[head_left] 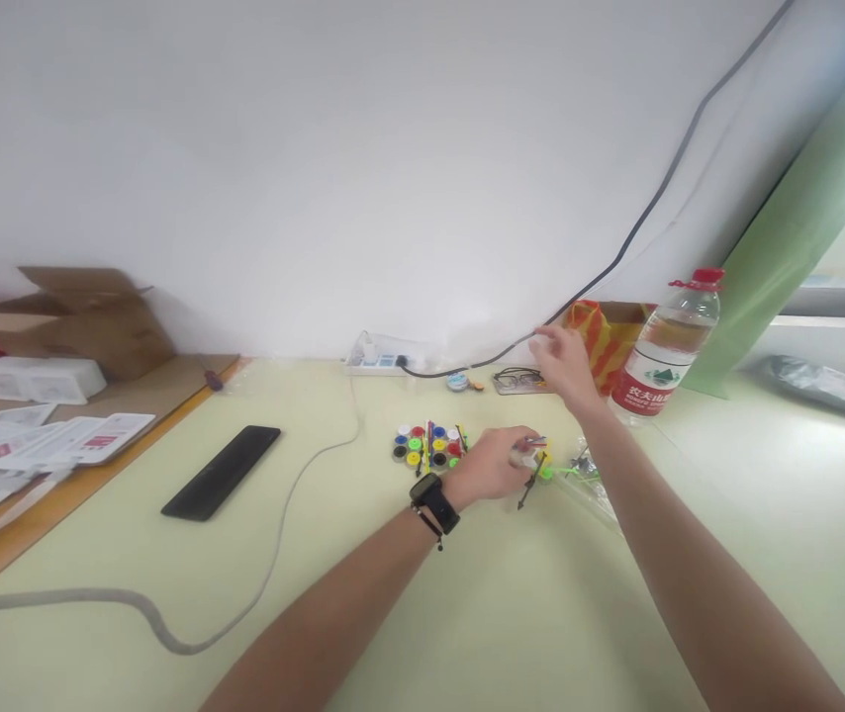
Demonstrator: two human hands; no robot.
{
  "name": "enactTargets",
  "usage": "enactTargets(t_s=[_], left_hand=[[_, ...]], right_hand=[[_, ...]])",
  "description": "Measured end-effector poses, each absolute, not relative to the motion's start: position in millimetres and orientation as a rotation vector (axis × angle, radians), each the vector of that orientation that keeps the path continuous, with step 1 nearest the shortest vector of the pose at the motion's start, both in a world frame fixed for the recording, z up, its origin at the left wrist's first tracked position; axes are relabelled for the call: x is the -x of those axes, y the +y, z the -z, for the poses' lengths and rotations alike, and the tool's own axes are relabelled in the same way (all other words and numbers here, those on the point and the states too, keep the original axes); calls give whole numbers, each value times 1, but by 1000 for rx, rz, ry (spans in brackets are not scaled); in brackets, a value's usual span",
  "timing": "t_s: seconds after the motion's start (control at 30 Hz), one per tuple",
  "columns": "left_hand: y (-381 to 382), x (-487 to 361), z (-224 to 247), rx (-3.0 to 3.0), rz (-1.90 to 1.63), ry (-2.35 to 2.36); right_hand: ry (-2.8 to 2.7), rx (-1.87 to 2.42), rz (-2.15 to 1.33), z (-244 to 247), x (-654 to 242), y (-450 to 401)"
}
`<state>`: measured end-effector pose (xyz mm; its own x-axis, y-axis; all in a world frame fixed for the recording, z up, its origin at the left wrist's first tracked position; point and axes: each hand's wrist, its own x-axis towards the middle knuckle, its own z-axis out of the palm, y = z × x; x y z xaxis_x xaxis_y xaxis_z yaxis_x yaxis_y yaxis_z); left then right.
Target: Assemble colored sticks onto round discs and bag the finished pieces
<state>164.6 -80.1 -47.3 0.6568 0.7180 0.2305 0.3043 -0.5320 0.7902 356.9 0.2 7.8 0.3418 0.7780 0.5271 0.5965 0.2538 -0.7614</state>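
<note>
- Discs (413, 458), coloured, on table (133, 554) near left hand (493, 463): probably light, stiff, slippery; pinch rims.
- Left hand grips small clear piece (528, 451), blurred.
- Right hand (565, 364) raised, loosely open.

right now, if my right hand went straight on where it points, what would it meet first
Your right hand would probably meet the dark cable first, just past its fingertips, then the wall; depth is unclear.
</note>
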Motion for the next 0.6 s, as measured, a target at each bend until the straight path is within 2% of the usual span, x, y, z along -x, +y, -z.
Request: enactTargets(t_s=[0.07,0.2,0.3,0.47,0.6], left_hand=[[-78,-162,43,-2110,-686,742],[-69,-148,30,-2068,-595,687],[-56,-135,14,-2024,-569,657],[-28,-130,-4,-1609,-830,760],[-9,-131,3,-1358,-965,874]], right_hand=[[-1464,1403,-165,9,-358,-17],[-1817,1370,-484,42,-365,-49],[-1972,1374,-565,55,-365,-68],[-2172,1361,-764,51,-356,-86],[-2366,1381,-817,29,-364,-90]])
